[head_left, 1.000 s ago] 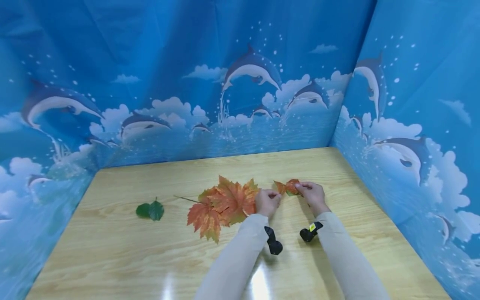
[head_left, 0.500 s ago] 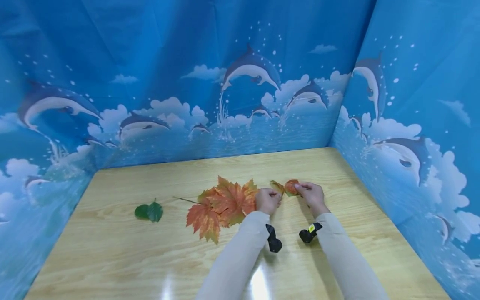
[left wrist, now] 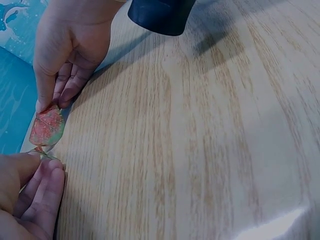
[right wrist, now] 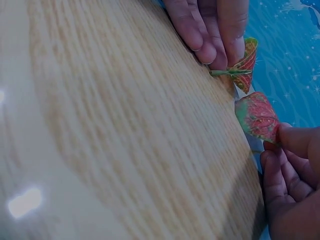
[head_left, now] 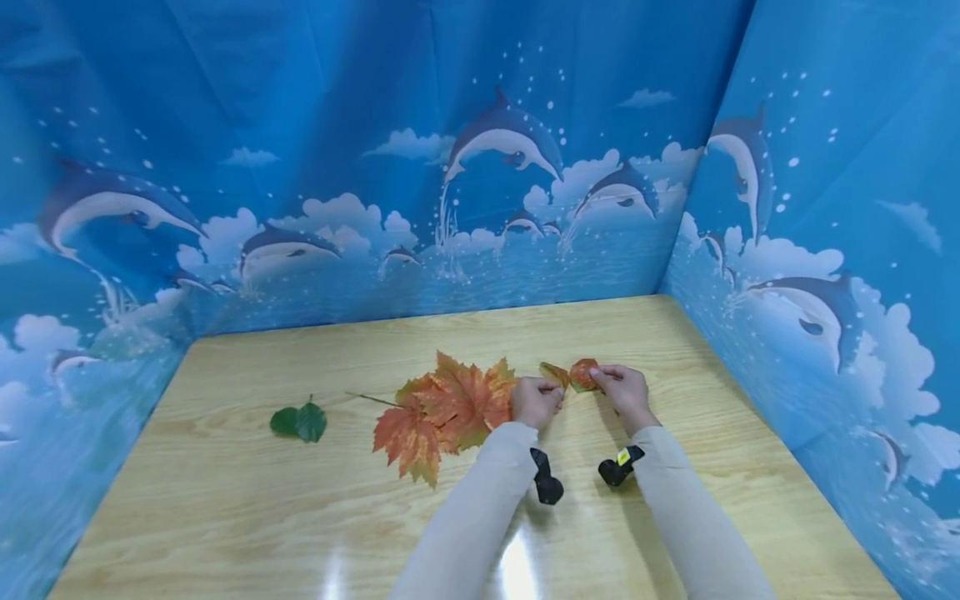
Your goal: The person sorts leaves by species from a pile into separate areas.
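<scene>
My left hand [head_left: 535, 402] pinches a small red and green leaf [right wrist: 247, 62] by its short green stem; this leaf is curled and seen nearly edge-on in the head view. Just to the right, my right hand [head_left: 626, 393] holds a rounder red leaf [head_left: 582, 375] with green edges between thumb and fingers. In the right wrist view the two leaves are close together with a narrow gap. Both hands are low over the wooden table [head_left: 300, 508], toward its far side. Beside my left hand lie large orange maple leaves [head_left: 465, 404], partly overlapped by that hand.
Two green leaves [head_left: 298, 422] lie on the left of the table. A thin stem [head_left: 375, 400] sticks out leftward from the maple leaves. Blue dolphin-print curtains [head_left: 360, 208] stand along the back and sides. A black camera [head_left: 548, 483] is strapped to my left wrist.
The leaf in my left hand has turned from lying flat-faced to nearly edge-on. The right hand's leaf has shifted slightly left. Both hands stay almost in place.
</scene>
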The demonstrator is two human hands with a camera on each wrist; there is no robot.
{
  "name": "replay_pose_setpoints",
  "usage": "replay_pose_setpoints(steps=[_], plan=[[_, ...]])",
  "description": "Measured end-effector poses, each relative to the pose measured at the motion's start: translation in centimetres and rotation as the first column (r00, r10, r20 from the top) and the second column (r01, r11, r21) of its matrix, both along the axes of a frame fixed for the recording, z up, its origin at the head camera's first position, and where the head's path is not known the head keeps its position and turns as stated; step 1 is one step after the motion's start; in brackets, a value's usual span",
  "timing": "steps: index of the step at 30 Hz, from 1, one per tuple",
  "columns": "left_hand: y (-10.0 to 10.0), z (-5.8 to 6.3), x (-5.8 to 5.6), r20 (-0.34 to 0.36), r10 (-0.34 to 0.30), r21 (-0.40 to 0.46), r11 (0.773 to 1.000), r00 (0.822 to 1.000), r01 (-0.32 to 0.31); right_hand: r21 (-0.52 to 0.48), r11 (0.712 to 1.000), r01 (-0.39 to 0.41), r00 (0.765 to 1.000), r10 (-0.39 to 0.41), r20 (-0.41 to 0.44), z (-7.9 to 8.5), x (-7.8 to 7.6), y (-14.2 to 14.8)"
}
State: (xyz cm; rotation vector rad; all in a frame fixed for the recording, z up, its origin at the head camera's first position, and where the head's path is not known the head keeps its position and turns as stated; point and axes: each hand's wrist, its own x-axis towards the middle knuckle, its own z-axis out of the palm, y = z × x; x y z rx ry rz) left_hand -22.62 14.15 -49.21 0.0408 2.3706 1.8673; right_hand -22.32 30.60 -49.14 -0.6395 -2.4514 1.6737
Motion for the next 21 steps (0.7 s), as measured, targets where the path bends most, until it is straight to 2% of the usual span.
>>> replay_pose_setpoints(steps=[6, 17, 21], plan=[[0.0, 0.2, 0.1, 0.02, -0.004, -0.01, 1.0, 1.0, 0.004, 0.002, 1.0, -0.002, 1.0, 0.002, -0.005, 0.0, 0.1, 0.0], [-1.0, 0.6, 0.0, -0.018, -0.05, -0.056, 0.997, 0.999, 0.049, 0.021, 0.999, -0.033, 0.999, 0.033, 0.03, -0.2, 0.4, 0.1], [-1.5, 1.0, -0.1, -0.027, -0.074, -0.06, 0.996, 0.997, 0.073, 0.01, 1.0, -0.029, 0.999, 0.029, 0.013, -0.1, 0.3, 0.2]])
